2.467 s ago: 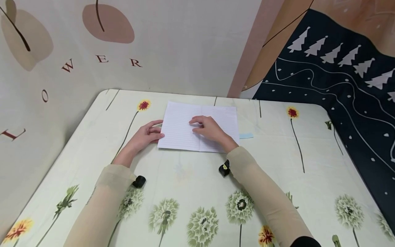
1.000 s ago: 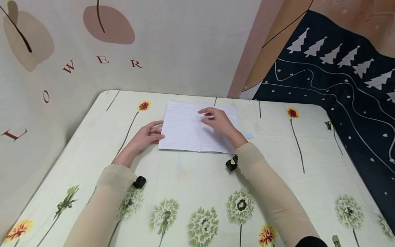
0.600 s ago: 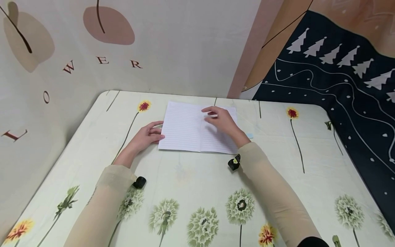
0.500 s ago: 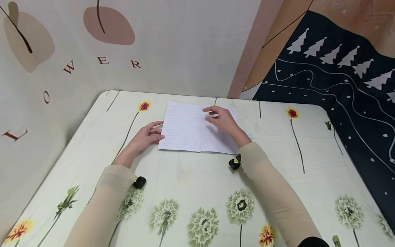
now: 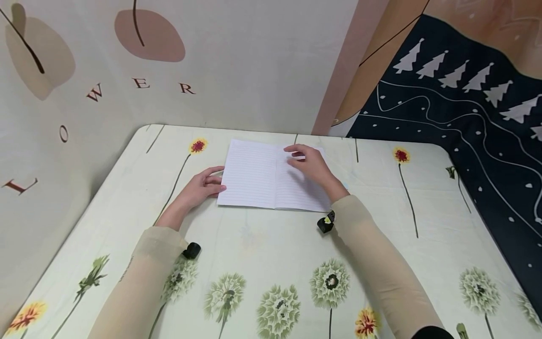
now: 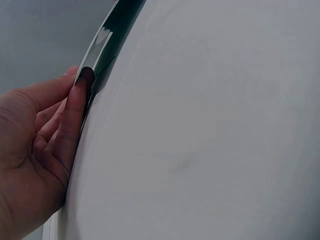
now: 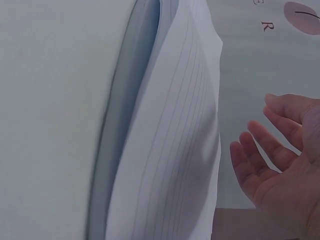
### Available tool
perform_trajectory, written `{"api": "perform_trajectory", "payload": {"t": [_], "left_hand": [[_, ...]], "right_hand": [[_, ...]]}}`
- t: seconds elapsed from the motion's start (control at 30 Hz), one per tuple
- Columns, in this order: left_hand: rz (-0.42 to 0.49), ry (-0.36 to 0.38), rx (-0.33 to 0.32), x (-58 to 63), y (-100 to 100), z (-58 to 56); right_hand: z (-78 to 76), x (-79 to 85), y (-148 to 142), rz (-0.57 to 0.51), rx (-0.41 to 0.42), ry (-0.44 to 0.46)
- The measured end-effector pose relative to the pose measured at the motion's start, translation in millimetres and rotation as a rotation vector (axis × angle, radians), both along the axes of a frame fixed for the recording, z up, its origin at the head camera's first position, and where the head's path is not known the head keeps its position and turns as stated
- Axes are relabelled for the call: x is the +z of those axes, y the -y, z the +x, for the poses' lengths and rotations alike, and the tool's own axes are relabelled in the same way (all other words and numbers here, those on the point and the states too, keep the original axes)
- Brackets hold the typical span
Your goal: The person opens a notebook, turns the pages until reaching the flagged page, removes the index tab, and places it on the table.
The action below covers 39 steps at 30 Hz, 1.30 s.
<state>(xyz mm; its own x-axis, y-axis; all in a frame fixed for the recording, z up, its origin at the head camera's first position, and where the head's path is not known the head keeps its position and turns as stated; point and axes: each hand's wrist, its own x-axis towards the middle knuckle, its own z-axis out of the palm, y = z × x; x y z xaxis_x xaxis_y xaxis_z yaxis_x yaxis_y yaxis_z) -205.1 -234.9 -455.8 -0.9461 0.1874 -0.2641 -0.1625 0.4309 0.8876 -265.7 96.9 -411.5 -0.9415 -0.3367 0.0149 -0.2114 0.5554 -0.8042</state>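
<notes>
An open notebook [image 5: 250,174] with lined white pages lies near the table's far side. My left hand [image 5: 200,189] pinches its left edge. In the left wrist view, that hand's thumb is on one side of the edge and a finger on the other, beside a dark green cover [image 6: 120,30]. Over the right page hovers my right hand [image 5: 312,164], its fingers loosely bent and holding nothing. In the right wrist view, the right hand [image 7: 285,160] stands apart from the raised, bowed lined page [image 7: 165,135].
A white tablecloth [image 5: 250,249] printed with flowers covers the table. Just right of the notebook, a small light blue piece is mostly hidden by my right wrist. Hanging cloths stand behind the table: a pale one [image 5: 254,70] and a dark one with trees [image 5: 423,103].
My right hand has moved from the notebook's middle rightward over the right page, and now covers most of the light blue piece. The left hand has stayed at the left edge.
</notes>
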Motion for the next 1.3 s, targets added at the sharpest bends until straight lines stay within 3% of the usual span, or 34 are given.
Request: {"api": "perform_trajectory", "payload": {"t": [0.77,1.3], "left_hand": [[0.033,-0.003,-0.008,3.9,-1,3.7],[0.019,-0.009,0.004,-0.7,-1,1.2]], "right_hand": [[-3.4,-4.9,-11,-0.031,-0.072,0.006],[-5.3,-9.4,-18,-0.032,-0.142,0.029]]}}
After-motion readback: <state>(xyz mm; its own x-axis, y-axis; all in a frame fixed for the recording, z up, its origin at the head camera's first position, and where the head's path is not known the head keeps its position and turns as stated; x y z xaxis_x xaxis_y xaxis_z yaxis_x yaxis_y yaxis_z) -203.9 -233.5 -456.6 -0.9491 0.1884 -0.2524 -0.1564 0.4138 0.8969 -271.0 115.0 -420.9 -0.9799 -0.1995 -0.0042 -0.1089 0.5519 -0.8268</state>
